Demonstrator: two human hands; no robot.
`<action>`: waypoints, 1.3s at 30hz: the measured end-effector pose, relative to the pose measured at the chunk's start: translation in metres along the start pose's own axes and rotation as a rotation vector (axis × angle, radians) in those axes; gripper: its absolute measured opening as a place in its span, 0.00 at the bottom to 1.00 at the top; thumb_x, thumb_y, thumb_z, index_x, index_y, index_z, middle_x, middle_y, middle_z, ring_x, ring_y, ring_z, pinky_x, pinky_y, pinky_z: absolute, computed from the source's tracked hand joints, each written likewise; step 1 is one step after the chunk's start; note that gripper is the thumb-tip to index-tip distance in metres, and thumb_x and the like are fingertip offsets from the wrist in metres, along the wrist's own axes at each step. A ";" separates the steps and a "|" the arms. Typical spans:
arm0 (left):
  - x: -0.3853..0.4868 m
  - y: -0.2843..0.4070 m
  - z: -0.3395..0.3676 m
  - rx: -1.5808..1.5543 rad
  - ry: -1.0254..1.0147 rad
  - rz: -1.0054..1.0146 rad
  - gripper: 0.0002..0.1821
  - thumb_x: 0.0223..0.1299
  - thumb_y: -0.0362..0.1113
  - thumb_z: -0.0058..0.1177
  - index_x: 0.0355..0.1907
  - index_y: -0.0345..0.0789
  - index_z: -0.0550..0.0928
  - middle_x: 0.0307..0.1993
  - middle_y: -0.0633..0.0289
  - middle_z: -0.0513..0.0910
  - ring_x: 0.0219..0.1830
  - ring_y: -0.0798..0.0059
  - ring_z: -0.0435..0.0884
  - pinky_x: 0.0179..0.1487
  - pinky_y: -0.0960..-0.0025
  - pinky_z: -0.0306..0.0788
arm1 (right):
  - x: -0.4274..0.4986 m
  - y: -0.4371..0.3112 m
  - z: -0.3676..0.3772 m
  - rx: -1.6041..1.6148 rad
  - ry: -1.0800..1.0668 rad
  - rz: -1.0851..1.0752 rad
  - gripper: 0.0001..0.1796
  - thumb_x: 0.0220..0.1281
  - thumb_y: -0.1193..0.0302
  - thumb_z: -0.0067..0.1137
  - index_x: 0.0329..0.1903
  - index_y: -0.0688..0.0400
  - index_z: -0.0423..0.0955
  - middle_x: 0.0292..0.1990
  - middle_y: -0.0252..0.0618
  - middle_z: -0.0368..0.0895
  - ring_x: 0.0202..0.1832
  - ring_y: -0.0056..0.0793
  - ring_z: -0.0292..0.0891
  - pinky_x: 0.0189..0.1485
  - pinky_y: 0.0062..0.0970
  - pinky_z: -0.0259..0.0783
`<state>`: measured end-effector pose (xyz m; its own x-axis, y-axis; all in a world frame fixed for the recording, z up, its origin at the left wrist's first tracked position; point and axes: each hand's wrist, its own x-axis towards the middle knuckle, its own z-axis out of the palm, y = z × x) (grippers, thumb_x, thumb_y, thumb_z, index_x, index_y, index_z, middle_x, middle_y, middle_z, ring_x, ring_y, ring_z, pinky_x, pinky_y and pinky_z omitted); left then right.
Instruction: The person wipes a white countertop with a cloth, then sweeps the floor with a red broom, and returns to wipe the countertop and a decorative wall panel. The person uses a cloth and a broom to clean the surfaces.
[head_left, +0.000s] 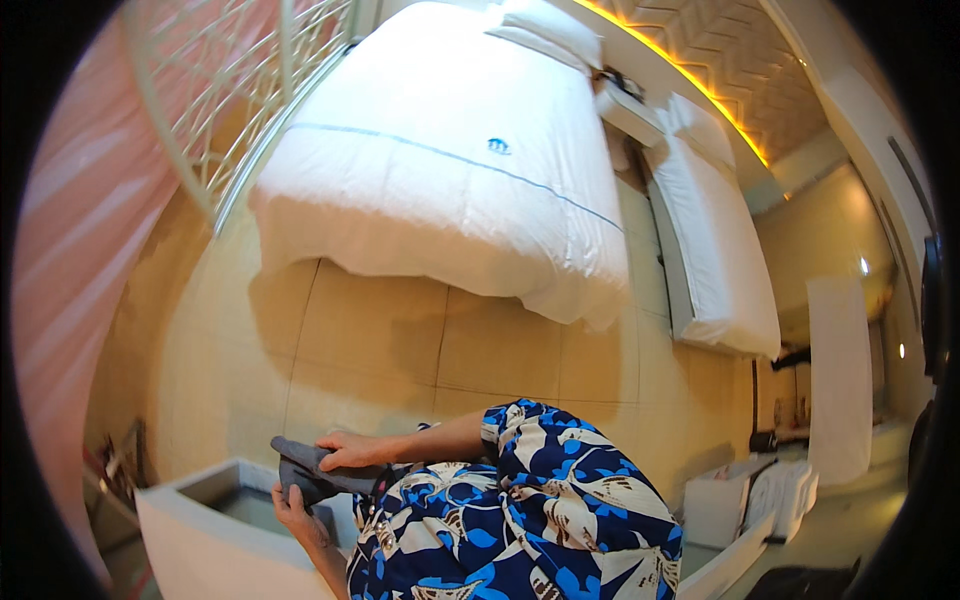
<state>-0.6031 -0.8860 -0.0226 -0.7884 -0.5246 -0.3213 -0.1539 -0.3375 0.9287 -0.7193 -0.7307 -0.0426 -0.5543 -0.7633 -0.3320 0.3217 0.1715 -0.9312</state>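
A folded dark grey cloth (311, 469) is between my two hands, close to my body at the lower left. My right hand (351, 452) lies on top of it, with the thumb and fingers pressing the fabric. From below, my left hand (291, 506) grips the cloth's lower edge, fingertips up against it. Both hands are over an open white box-shaped unit (195, 540) with a grey inside. Part of the cloth is hidden by my right hand and the patterned clothing.
Ahead stands a large bed (442, 165) with a white cover, beside a narrower bed (712, 247). A pink curtain (82, 262) and a lattice screen (217, 97) are at left. Folded white towels (780, 499) lie at lower right, by a hanging white cloth (840, 382).
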 end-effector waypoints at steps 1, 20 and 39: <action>0.015 0.004 0.010 -0.105 0.017 -0.055 0.15 0.62 0.32 0.52 0.49 0.29 0.72 0.41 0.59 0.76 0.41 0.73 0.75 0.48 0.72 0.71 | 0.008 -0.003 -0.008 0.030 0.021 -0.004 0.20 0.50 0.63 0.55 0.41 0.65 0.75 0.34 0.37 0.78 0.38 0.24 0.72 0.41 0.26 0.69; 0.284 0.068 0.145 0.138 -0.632 -0.489 0.29 0.56 0.41 0.53 0.59 0.29 0.69 0.53 0.52 0.75 0.53 0.61 0.76 0.58 0.61 0.70 | 0.157 -0.050 -0.138 0.506 0.660 -0.055 0.19 0.43 0.66 0.55 0.39 0.64 0.78 0.30 0.40 0.81 0.33 0.30 0.75 0.36 0.29 0.70; 0.431 0.096 0.169 0.295 -0.458 -0.299 0.21 0.60 0.35 0.56 0.53 0.26 0.74 0.50 0.54 0.78 0.49 0.66 0.77 0.54 0.66 0.72 | 0.302 -0.103 -0.181 0.816 0.648 0.084 0.20 0.55 0.61 0.59 0.46 0.61 0.75 0.39 0.38 0.78 0.40 0.26 0.75 0.43 0.25 0.72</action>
<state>-1.0589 -1.0124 -0.0408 -0.8513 -0.0298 -0.5238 -0.5139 -0.1531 0.8441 -1.0585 -0.8662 -0.0737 -0.7340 -0.2464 -0.6328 0.6652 -0.4483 -0.5971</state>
